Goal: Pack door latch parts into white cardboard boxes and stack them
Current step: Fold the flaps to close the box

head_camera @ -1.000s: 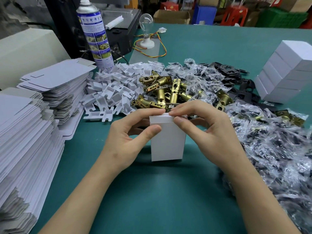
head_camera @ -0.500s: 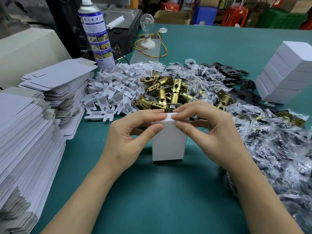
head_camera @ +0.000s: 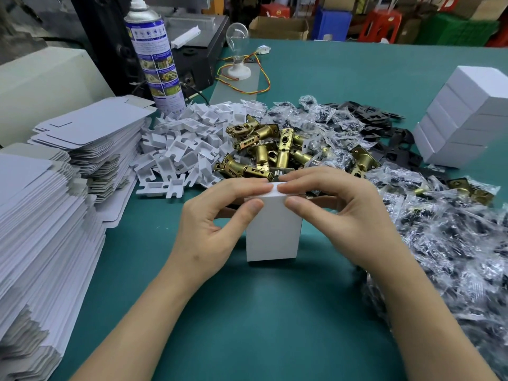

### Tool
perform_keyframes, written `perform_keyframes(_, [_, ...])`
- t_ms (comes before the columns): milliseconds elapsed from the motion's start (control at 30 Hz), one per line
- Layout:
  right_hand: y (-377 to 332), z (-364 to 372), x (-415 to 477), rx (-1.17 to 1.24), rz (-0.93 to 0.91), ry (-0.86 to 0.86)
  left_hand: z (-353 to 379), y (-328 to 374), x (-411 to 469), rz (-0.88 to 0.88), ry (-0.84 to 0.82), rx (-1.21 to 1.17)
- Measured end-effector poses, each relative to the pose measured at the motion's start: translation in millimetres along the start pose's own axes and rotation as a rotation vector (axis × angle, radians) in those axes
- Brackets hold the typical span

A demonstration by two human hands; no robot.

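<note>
A white cardboard box (head_camera: 272,235) stands upright on the green table (head_camera: 247,312) in the middle. My left hand (head_camera: 214,221) grips its top left corner, thumb on the front face and forefinger on the lid. My right hand (head_camera: 338,213) pinches the top right corner the same way, pressing the lid flap down. Behind the box lies a heap of brass door latches (head_camera: 264,152). White plastic inserts (head_camera: 187,149) are piled to their left. Clear bags of small dark parts (head_camera: 439,235) spread along the right.
Flat unfolded box blanks (head_camera: 41,215) are stacked high at the left. A stack of closed white boxes (head_camera: 467,119) stands at the far right. Black plates (head_camera: 384,127) lie behind the bags. A spray can (head_camera: 154,56) and a light bulb (head_camera: 237,50) stand at the back.
My fingers have pressed the lid flap lower onto the box top. The box has stayed in place on the table.
</note>
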State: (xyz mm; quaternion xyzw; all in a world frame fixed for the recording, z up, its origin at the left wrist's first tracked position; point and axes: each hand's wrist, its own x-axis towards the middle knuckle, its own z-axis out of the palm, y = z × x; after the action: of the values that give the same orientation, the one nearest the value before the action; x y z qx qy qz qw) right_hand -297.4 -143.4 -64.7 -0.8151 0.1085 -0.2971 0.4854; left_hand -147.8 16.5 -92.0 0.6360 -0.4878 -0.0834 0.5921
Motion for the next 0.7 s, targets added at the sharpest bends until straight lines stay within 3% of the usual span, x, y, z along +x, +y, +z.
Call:
perform_keyframes(133, [1.2,-6.5,-0.5,0.088,0.061,0.024,-2.3,0.8,2.2,0.001,-0.001,-0.003])
perform_keyframes(500, [-3.5,-6.8,0.4,-0.002,0.000,-0.008,-0.9,3.5,0.9,-0.004,-0.001,0.007])
perform_keyframes(700, [-4.5,-5.2,0.7,-0.114,-0.073,-0.047,-1.1,4.2,1.6,0.093,-0.031,0.105])
